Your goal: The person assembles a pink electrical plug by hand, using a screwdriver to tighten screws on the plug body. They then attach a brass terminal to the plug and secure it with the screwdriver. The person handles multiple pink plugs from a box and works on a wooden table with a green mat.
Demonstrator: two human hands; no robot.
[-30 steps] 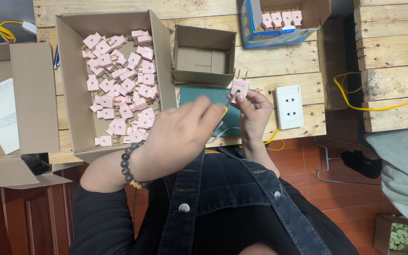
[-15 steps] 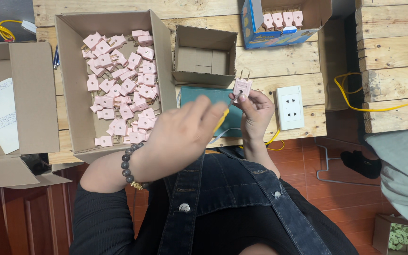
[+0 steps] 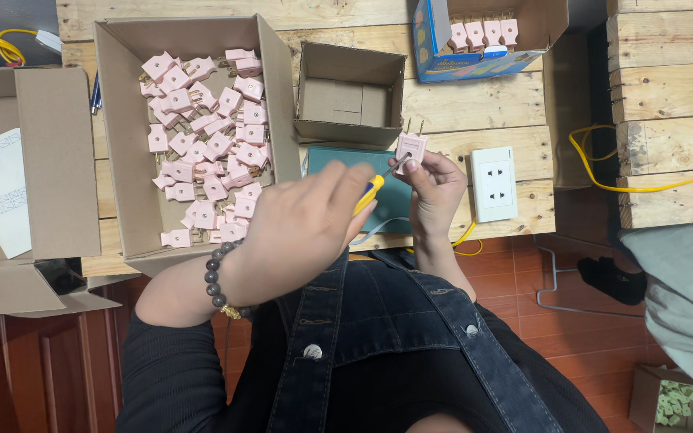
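Left hand point(image 3: 302, 232) closed around a yellow screwdriver point(image 3: 378, 184), tip on the pink plug point(image 3: 411, 148). Right hand point(image 3: 435, 188) pinching that plug, up above the green mat point(image 3: 338, 160). Best done slow: tip straight in the screw, plug held still, no wobble.

I hold a small pink plastic two-pin plug point(image 3: 411, 147) upright, its metal prongs pointing away from me, just above the green mat point(image 3: 395, 192). My yellow-handled screwdriver point(image 3: 380, 184) slants across that mat, its metal tip touching the plug's face.
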